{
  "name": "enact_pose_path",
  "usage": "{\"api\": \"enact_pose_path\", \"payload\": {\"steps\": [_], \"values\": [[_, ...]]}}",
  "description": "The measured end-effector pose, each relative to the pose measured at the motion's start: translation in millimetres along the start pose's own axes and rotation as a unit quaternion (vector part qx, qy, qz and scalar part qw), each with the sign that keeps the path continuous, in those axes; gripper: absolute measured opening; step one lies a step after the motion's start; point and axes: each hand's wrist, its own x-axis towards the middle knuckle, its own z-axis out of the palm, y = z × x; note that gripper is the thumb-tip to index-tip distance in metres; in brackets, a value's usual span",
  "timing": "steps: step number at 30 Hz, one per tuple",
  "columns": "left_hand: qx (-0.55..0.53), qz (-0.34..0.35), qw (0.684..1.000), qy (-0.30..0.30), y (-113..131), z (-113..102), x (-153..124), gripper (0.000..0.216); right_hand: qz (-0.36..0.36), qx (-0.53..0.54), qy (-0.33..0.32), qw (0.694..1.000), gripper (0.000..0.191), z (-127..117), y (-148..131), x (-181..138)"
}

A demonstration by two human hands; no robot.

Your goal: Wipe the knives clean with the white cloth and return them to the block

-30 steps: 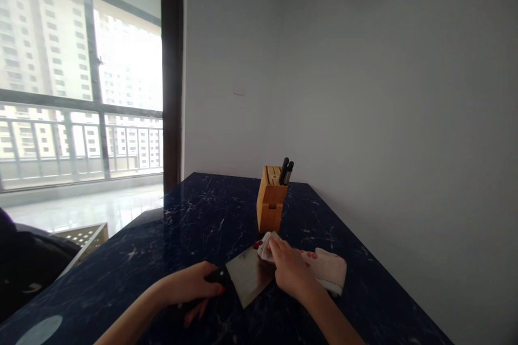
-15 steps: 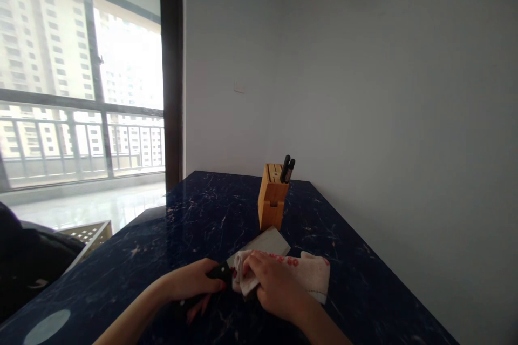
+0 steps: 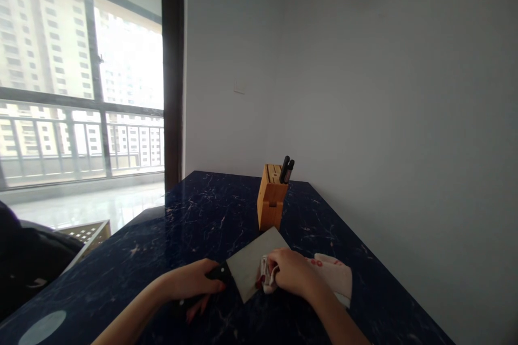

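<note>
A cleaver with a wide, flat blade (image 3: pixel 246 261) and a black handle (image 3: pixel 229 274) is held over the dark table. My left hand (image 3: pixel 198 280) is closed around that handle. On the blade, my right hand (image 3: pixel 289 269) grips a bunched white cloth (image 3: pixel 334 275) with a red pattern, pressing its folded end to the right part of the metal. The cloth's loose end trails off to the right. Just beyond the blade's far corner stands a wooden knife block (image 3: pixel 272 199), with black handles (image 3: pixel 287 169) sticking up from its right side.
The dark blue marbled tabletop (image 3: pixel 210 215) reaches to a grey wall (image 3: pixel 364 91). A pale round spot (image 3: pixel 42 327) shows at its near left corner. Left of the table are a black object (image 3: pixel 24 264) and a chair-like frame (image 3: pixel 95 237), with a window behind.
My right hand and the cloth have slid right along the blade, away from the handle, baring more of the metal. My left hand has stayed in place on the handle.
</note>
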Motion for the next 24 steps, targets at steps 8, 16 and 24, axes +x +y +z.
{"api": "enact_pose_path", "payload": {"steps": [8,16,24], "values": [[-0.008,0.001,1.000,0.001,1,0,-2,0.020,-0.021,-0.092,0.071,0.993,0.014,8,11,7],[0.004,0.008,1.000,0.015,-2,1,1,0.017,-0.135,-0.007,0.045,0.990,0.012,10,-24,-8],[0.013,0.003,1.000,0.005,4,2,-1,0.015,-0.140,0.004,0.115,0.983,0.040,14,-21,-2]]}}
